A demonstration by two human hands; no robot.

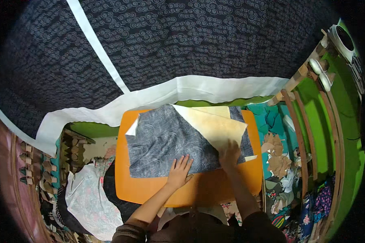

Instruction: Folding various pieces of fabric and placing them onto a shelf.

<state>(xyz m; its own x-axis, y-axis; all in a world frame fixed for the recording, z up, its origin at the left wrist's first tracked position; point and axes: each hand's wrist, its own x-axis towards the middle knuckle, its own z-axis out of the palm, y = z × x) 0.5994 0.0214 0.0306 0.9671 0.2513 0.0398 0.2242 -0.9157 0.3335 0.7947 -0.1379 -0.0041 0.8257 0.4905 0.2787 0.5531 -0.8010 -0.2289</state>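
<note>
A grey sheet of material [162,137] with a swirled, marbled face and a cream back lies on an orange table [146,188]. Its right part is folded over, so the cream underside [214,125] faces up there. My left hand [180,171] rests flat on the grey face by the near edge, fingers spread, holding nothing. On the cream flap lies my right hand [229,154], fingers stretched away from me and partly lost in shadow. At the sheet's left side a small corner [132,126] curls up, showing its pale back.
A dark patterned cloth [190,40] with a white border hangs beyond the table. White floral fabric [91,202] is heaped at the left, near racks of shoe forms [48,168]. Brown scraps [276,156] lie at the right, beside a wooden rack [297,133] and white shoes [321,73].
</note>
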